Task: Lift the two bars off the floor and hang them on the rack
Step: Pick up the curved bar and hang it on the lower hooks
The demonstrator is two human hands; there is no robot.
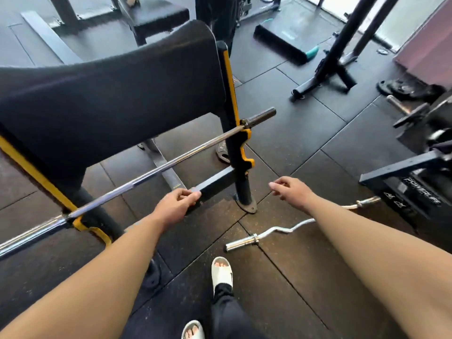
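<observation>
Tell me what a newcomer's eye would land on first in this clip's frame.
Probably the long straight bar, already resting across the yellow-edged hooks of the rack in front of a big black padded bench. Next, the two bare arms reaching forward: the left hand touches a black crossbeam at the rack's base, the right hand hangs empty. Lower right, a wavy chrome bar lies on the dark rubber floor.

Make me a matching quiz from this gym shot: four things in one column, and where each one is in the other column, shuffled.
1. straight bar
2. curl bar
3. left hand
4. right hand

A. lying on the floor
B. resting in the rack's hooks
C. empty, in the air over the floor
D. by the end of the black beam

Pairs: 1-B, 2-A, 3-D, 4-C
</observation>
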